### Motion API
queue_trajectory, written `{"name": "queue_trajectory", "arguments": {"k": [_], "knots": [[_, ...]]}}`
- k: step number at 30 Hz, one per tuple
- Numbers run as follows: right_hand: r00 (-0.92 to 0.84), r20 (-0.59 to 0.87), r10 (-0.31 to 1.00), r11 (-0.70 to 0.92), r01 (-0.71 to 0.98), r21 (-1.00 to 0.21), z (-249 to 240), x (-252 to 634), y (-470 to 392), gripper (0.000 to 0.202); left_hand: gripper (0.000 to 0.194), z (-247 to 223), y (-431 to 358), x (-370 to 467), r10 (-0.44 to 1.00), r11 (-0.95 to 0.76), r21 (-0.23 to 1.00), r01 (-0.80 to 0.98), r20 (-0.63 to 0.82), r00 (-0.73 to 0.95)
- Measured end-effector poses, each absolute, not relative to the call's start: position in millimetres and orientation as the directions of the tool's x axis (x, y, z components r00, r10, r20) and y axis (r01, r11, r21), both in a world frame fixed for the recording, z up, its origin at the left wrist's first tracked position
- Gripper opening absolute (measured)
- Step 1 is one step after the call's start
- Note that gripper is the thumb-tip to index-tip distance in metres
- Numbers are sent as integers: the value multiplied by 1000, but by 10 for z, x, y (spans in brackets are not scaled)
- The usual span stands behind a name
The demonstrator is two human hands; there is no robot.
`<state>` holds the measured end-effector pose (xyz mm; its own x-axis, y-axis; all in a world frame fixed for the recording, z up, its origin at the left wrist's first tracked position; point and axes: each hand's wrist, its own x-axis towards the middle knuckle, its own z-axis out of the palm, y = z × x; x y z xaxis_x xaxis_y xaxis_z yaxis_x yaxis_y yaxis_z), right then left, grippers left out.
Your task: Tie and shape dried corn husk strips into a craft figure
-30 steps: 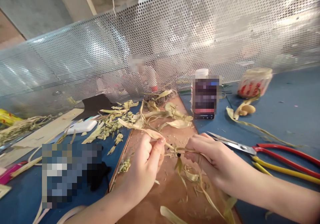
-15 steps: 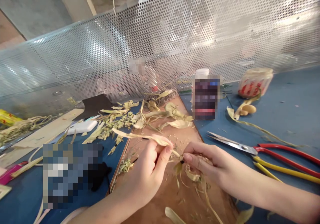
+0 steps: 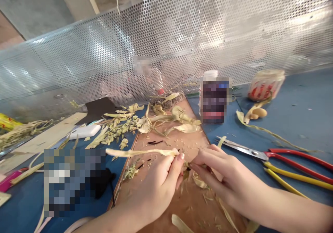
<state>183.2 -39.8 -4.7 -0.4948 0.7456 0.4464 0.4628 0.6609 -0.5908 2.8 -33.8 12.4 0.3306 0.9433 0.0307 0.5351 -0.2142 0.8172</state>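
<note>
Between thumb and fingers, my left hand (image 3: 161, 179) pinches a pale dried leaf strip (image 3: 137, 152), its free end pointing left. My right hand (image 3: 221, 168) is closed close beside it, fingertips together on plant material mostly hidden by the fingers; a bit of greenish strip (image 3: 222, 141) pokes out above the knuckles. Both hands are over a brown board (image 3: 166, 222) scattered with small plant bits. On its far part lie several dried leaves (image 3: 182, 122) and a tangle of thin cord (image 3: 166, 102).
Scissors (image 3: 256, 154) with red and yellow handles lie at right. Behind them are a jar (image 3: 266, 85) and a white-capped bottle (image 3: 210, 75). Small dried leaf pieces (image 3: 117, 130) and a white device (image 3: 85, 131) lie left. A perforated metal screen (image 3: 169, 35) stands across the back.
The strip in my left hand has swung lower and lies more level. My right hand has turned, and a greenish strip end now shows above it. Dark bits on the board are uncovered.
</note>
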Motion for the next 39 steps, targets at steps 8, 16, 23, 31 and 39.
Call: {"name": "queue_trajectory", "arguments": {"k": [8, 16, 23, 31, 39], "knots": [[-554, 480, 680, 731, 463, -500, -71, 1855, -380, 18, 46, 176, -363, 45, 932, -289, 764, 576, 87, 352], [-547, 555, 627, 778, 469, -417, -62, 1863, -382, 20, 43, 102, -382, 23, 954, -252, 787, 563, 103, 282], [-560, 573, 599, 798, 474, -371, -65, 1868, -365, 21, 35, 46, -409, -16, 973, -74, 903, 423, -28, 231], [-542, 601, 588, 802, 489, -343, -54, 1867, -357, 20, 29, 3, -420, -51, 987, -125, 870, 477, 60, 148], [-554, 602, 575, 811, 484, -330, -51, 1886, -348, 18, 37, 80, -428, -24, 966, -241, 775, 584, 137, 218]]}}
